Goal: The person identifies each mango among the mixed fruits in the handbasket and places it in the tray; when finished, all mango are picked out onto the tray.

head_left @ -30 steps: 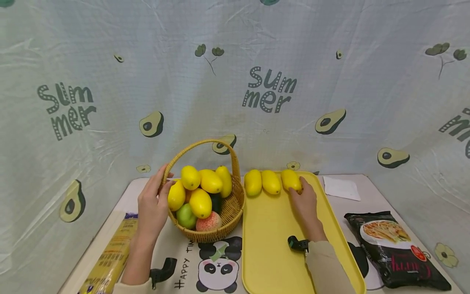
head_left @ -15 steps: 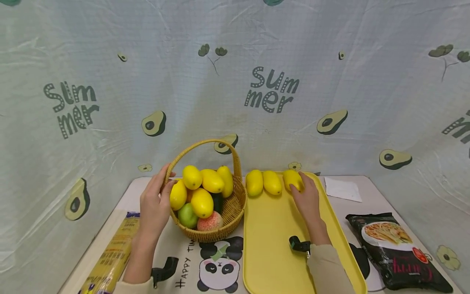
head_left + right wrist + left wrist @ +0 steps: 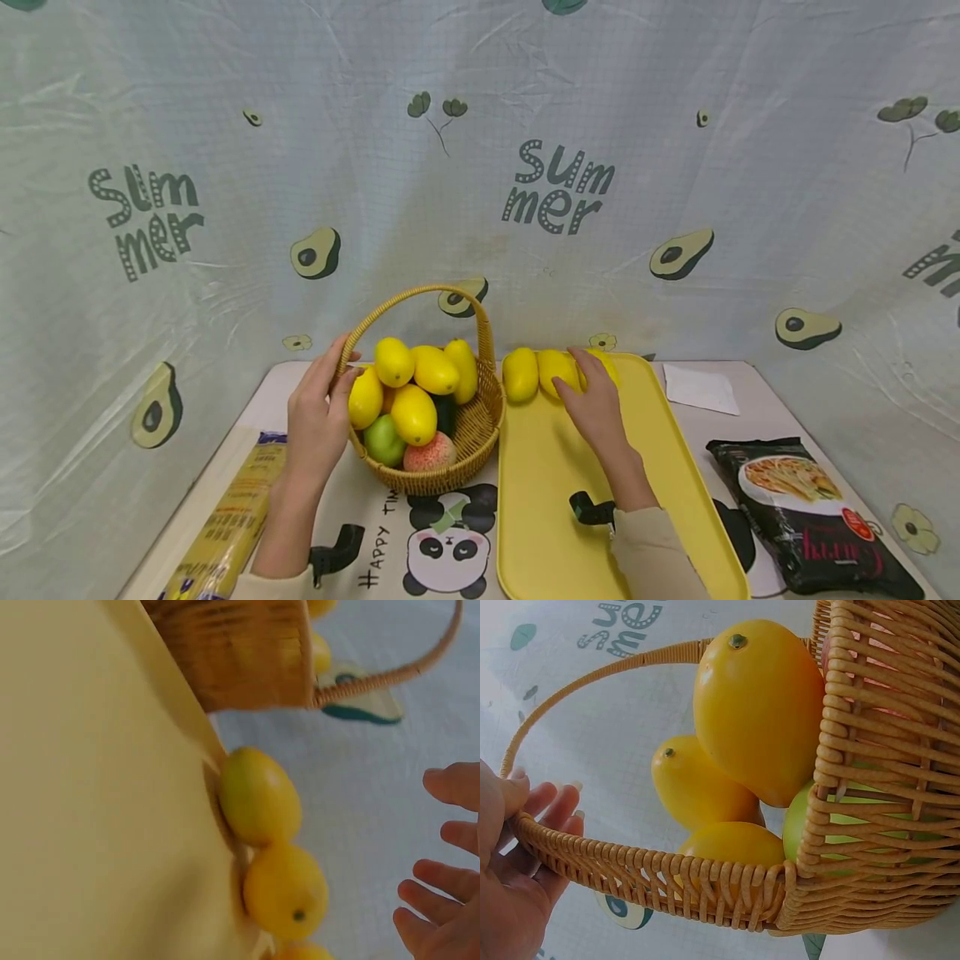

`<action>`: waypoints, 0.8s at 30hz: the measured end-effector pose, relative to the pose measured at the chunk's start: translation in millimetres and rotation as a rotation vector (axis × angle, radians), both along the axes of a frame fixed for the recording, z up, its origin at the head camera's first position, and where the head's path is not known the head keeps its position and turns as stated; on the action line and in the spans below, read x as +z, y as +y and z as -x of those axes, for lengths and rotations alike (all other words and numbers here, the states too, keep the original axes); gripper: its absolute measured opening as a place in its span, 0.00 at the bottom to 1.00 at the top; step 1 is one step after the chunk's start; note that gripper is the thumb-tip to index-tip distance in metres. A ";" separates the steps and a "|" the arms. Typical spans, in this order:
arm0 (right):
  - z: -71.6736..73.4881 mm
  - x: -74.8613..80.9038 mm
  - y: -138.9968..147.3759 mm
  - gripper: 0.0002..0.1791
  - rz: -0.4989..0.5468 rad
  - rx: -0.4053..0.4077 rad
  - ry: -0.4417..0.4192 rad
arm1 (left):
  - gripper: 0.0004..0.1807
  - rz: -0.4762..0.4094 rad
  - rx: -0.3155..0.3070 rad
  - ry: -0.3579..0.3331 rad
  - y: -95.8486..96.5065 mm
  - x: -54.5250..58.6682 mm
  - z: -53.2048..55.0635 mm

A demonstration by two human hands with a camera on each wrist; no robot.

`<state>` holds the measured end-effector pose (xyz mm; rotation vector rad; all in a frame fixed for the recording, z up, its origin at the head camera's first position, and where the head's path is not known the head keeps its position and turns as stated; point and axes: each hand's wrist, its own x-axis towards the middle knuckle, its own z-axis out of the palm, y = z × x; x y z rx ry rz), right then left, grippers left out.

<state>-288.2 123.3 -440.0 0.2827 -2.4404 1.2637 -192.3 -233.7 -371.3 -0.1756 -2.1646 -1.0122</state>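
My left hand [image 3: 317, 417] grips one side of the woven handle [image 3: 641, 874], which I judge steadies the basket [image 3: 423, 482] just right of those fingers. My right hand [image 3: 597, 408] is empty, fingers spread and apart from the yellow fruits [image 3: 550, 367] just beyond them. Those three line the far end of the yellow tray [image 3: 547, 475], presumably for order. The black packet [image 3: 813, 517] lies well right of my right fingers.

Soft light leaves faint glare on the plastic curtain [image 3: 405, 208], while the dimmer right wrist view blurs the mangoes [image 3: 260, 796] shadowing the yellow tray [image 3: 90, 787].
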 end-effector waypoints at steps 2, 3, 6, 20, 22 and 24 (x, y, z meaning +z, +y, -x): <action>-2.1 -0.1 -11.0 0.30 -0.011 0.029 0.013 | 0.29 0.003 0.002 0.002 -0.3 -0.4 0.4; -3.5 0.1 -17.0 0.30 -0.013 0.044 0.019 | 0.29 0.005 0.003 0.003 -0.5 -0.6 0.5; -9.4 1.3 -35.7 0.30 -0.025 0.092 0.052 | 0.29 0.003 0.000 0.010 -0.8 -1.1 1.0; -45.6 5.2 -108.9 0.33 -0.111 0.335 0.052 | 0.29 -0.003 -0.010 0.010 1.0 0.1 -0.9; -50.6 6.0 -117.0 0.33 -0.136 0.357 0.085 | 0.29 -0.001 -0.007 0.007 1.5 0.5 -1.4; -55.6 6.7 -125.2 0.33 -0.170 0.370 0.144 | 0.29 0.001 -0.005 0.000 2.0 0.9 -1.9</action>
